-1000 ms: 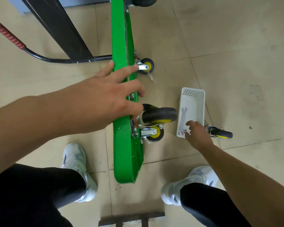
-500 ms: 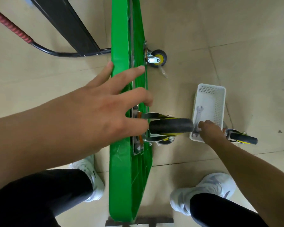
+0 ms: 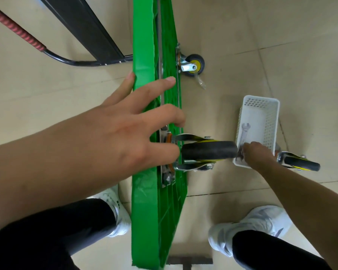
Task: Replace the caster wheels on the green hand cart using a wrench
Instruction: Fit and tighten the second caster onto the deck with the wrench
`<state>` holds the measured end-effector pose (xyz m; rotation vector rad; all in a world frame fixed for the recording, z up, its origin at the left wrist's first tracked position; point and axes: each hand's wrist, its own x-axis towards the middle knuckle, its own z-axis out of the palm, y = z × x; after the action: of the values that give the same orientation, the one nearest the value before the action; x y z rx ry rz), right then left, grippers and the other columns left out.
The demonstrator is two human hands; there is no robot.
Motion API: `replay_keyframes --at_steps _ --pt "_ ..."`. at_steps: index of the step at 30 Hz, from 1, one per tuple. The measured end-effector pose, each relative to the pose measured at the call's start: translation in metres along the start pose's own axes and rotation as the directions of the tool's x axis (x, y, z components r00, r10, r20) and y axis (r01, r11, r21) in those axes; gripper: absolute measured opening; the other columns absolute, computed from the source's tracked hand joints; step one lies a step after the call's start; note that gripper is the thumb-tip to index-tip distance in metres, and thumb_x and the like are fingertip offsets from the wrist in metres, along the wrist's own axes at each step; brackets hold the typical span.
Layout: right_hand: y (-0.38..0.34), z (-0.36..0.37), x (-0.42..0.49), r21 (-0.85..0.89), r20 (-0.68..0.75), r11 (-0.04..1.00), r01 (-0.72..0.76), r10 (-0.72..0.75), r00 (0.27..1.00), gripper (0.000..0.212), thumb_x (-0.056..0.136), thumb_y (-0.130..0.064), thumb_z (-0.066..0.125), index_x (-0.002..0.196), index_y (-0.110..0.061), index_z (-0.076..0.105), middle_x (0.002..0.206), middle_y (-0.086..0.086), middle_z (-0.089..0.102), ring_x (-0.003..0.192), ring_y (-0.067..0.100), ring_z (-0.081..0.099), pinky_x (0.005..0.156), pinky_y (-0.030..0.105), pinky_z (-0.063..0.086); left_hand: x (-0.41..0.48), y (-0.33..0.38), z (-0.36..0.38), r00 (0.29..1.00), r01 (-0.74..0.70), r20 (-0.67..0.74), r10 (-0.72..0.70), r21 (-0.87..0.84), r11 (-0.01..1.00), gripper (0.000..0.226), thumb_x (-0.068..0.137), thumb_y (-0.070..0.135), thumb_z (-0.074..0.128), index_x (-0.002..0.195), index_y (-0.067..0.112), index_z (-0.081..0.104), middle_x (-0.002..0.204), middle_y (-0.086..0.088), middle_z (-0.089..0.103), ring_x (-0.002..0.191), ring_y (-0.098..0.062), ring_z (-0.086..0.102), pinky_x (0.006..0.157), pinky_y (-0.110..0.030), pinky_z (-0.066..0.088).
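One white basket (image 3: 269,103) with perforated walls sits on the tiled floor (image 3: 281,36), to the right of the cart. Its only visible content is a silver open-ended wrench (image 3: 244,133), which lies lengthwise along the left wall. The right hand (image 3: 259,155) reaches over the basket's near end, with its fingers curled around the wrench's near end.

Left of the basket, the green hand cart (image 3: 150,211) stands on its long edge with its underside facing right. The left hand (image 3: 121,137) clasps its upper edge. The thumb is on the left face and the fingers are spread over the ribbed underside, the lowest of them by the caster's mounting plate.

Behind the cart, a black bar (image 3: 86,26) slants across the floor. The cart's black handle tube, with its red grip (image 3: 18,30), curves in towards the deck.

A large black caster wheel (image 3: 209,150) with a yellow hub is mounted on the underside. It juts out between the deck and the basket, and its tread reaches the basket's near left corner, close to the right hand. A second large caster (image 3: 300,164) lies loose on the floor just beside the basket's near right corner. A smaller caster (image 3: 193,64) is mounted farther along the deck, with a scrap of clear plastic (image 3: 200,82) on the floor beside it. Two white shoes (image 3: 261,221) stand one on either side of the cart's near end.
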<state>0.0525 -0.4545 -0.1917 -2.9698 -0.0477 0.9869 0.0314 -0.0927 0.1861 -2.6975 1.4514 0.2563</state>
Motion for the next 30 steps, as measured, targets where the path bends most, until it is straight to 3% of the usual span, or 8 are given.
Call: replay_keyframes --at_steps 4,8,11,14,18,23,27,30 --pt "0.002 -0.012 -0.005 0.057 -0.053 0.996 -0.063 0.066 0.996 0.020 0.094 -0.024 0.064 0.107 -0.010 0.058 0.090 0.005 0.054 0.082 0.024 0.055 0.074 0.033 0.047 0.001 -0.001 0.000 1.000 -0.015 0.015 0.014 0.022 1.000 0.028 0.076 0.007 0.060 0.097 0.026 0.061 0.134 -0.014 0.051 0.147 -0.050 0.019 0.102 -0.081 0.026" --pt "0.008 -0.046 -0.019 0.192 -0.158 0.978 -0.078 0.110 0.981 0.024 0.089 -0.019 0.067 0.111 -0.010 0.063 0.097 0.009 0.064 0.085 0.029 0.061 0.078 0.038 0.055 -0.001 0.000 -0.002 1.000 -0.019 0.008 0.018 0.026 0.999 0.039 0.073 0.008 0.066 0.098 0.033 0.050 0.136 -0.011 0.048 0.148 -0.048 0.019 0.104 -0.078 0.028" --pt "0.009 -0.080 -0.035 0.231 -0.263 0.973 0.000 0.063 0.963 0.034 0.089 -0.016 0.067 0.123 -0.014 0.065 0.107 0.013 0.066 0.094 0.034 0.064 0.076 0.037 0.052 0.000 -0.003 -0.002 1.000 -0.028 0.004 0.028 0.046 0.999 0.051 0.070 0.010 0.074 0.101 0.038 0.043 0.137 -0.007 0.045 0.148 -0.046 0.019 0.104 -0.077 0.031" --pt "0.004 -0.116 -0.054 0.162 -0.316 0.985 0.061 -0.007 0.949 0.029 0.087 -0.012 0.067 0.116 -0.011 0.070 0.105 0.016 0.063 0.095 0.038 0.063 0.074 0.035 0.045 -0.003 -0.004 -0.002 1.000 -0.025 0.001 0.025 0.077 0.997 0.051 0.073 0.014 0.076 0.103 0.039 0.043 0.138 -0.007 0.043 0.148 -0.045 0.020 0.101 -0.077 0.033" --pt "-0.011 -0.168 -0.092 0.239 -0.404 0.955 0.178 -0.069 0.912 0.024 0.082 -0.007 0.070 0.104 -0.015 0.075 0.103 0.011 0.068 0.092 0.034 0.067 0.081 0.034 0.050 -0.004 -0.004 -0.004 1.000 -0.017 -0.001 0.017 0.091 0.996 0.051 0.073 0.012 0.078 0.103 0.040 0.046 0.139 -0.005 0.041 0.150 -0.042 0.018 0.104 -0.076 0.031" --pt "-0.039 -0.228 -0.163 0.573 -0.503 0.725 0.382 -0.057 0.862 0.027 0.082 -0.001 0.072 0.088 -0.027 0.070 0.092 -0.001 0.073 0.081 0.013 0.069 0.083 0.025 0.055 -0.006 -0.002 -0.009 0.999 0.015 0.043 -0.018 0.064 0.998 0.049 0.076 0.017 0.080 0.105 0.043 0.051 0.144 0.001 0.033 0.152 -0.037 0.011 0.108 -0.074 0.028" --pt "-0.066 -0.262 -0.220 0.662 -0.559 0.566 0.491 -0.064 0.827 0.021 0.085 -0.002 0.077 0.090 -0.022 0.070 0.090 0.001 0.074 0.083 0.019 0.071 0.080 0.029 0.056 -0.006 -0.001 -0.012 0.997 0.040 0.068 -0.042 0.022 0.999 0.043 0.080 0.023 0.078 0.110 0.044 0.054 0.145 0.004 0.027 0.153 -0.031 0.003 0.111 -0.071 0.027" --pt "-0.084 -0.275 -0.256 0.700 -0.578 0.471 0.536 -0.067 0.813 0.022 0.085 -0.002 0.078 0.090 -0.022 0.069 0.089 0.003 0.074 0.085 0.021 0.071 0.081 0.039 0.058 -0.007 -0.002 -0.013 0.996 0.045 0.074 -0.046 0.006 0.999 0.040 0.081 0.027 0.078 0.109 0.045 0.055 0.146 0.004 0.028 0.154 -0.030 0.003 0.111 -0.069 0.027"
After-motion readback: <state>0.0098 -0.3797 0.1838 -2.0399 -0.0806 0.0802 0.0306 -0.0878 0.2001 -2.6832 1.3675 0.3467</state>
